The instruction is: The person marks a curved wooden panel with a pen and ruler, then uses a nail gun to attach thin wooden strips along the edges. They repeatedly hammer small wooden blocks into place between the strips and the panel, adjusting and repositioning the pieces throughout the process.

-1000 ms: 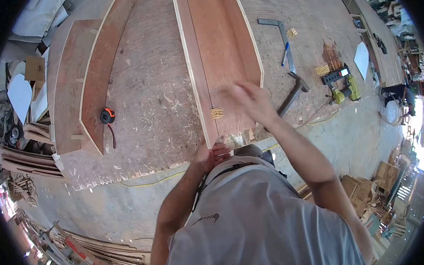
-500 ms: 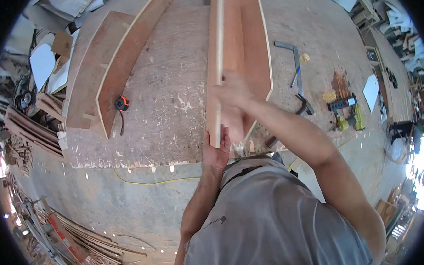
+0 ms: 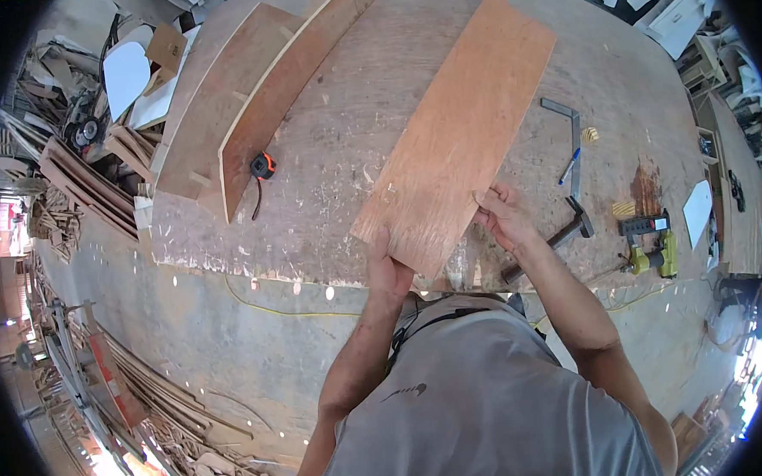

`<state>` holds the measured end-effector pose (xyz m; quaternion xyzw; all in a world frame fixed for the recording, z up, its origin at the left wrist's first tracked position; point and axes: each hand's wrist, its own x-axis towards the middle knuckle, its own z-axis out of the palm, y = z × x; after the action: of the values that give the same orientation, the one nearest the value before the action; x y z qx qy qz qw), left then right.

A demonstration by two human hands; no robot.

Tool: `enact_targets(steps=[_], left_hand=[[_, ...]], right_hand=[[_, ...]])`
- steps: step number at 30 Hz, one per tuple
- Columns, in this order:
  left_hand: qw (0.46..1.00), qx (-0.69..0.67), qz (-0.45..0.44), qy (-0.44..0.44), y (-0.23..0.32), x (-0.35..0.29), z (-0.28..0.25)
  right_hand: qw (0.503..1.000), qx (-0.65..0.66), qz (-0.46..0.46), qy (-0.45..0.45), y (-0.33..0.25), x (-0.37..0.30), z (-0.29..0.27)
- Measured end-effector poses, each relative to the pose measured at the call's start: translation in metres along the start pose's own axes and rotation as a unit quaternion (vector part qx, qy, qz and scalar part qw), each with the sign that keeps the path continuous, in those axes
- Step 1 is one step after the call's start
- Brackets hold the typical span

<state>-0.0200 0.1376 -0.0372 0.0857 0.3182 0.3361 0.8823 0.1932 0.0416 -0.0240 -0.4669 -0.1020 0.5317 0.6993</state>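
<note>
A long reddish-brown plywood panel [image 3: 461,130] lies slantwise in front of me, its broad face up and its near end close to the table's front edge. My left hand [image 3: 386,268] grips the near left corner, thumb on top and fingers beneath. On the right edge, a little farther up, my right hand [image 3: 507,218] pinches the panel between thumb and fingers. What lies under the panel is hidden. Just right of that hand rests a hammer [image 3: 580,221].
On the worn table [image 3: 314,112], a curved plywood assembly [image 3: 279,97] stands at left beside an orange-black tape measure [image 3: 263,166]. At right lie a metal square [image 3: 574,129], a blue pen [image 3: 569,166] and a yellow-green power tool [image 3: 655,258]. A yellow cord [image 3: 290,312] crosses the floor.
The plywood piece has turned from on edge to broad face up and now slants away to the right. My right hand has shifted from its upper edge to the right side.
</note>
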Motion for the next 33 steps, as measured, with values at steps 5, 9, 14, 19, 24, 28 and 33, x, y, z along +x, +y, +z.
enact_targets(steps=[5,9,14,19,24,28,33], left_hand=[[0.999,-0.034,-0.021,-0.016,-0.003,0.008,-0.002],[0.998,-0.059,-0.011,0.0,-0.012,0.01,-0.01],[0.988,-0.038,-0.111,-0.101,-0.013,-0.001,0.007],[0.999,-0.028,0.007,0.015,-0.017,0.006,0.0],[0.996,0.052,0.042,0.059,-0.011,0.006,-0.008],[0.991,0.024,0.051,0.124,-0.001,0.009,0.012],[0.99,-0.028,0.059,0.128,-0.015,-0.007,0.003]], right_hand=[[0.999,-0.037,0.0,0.014,0.002,-0.003,0.004],[0.985,-0.089,0.031,0.143,-0.019,-0.042,-0.028],[0.909,-0.13,-0.085,0.386,-0.04,-0.123,-0.237],[0.55,-0.422,-0.201,0.692,-0.06,-0.198,-0.454],[0.766,-0.238,0.041,0.596,-0.083,-0.22,-0.56],[0.809,0.04,0.123,0.573,-0.079,-0.226,-0.582],[0.928,0.044,0.062,0.364,-0.151,-0.223,-0.502]])
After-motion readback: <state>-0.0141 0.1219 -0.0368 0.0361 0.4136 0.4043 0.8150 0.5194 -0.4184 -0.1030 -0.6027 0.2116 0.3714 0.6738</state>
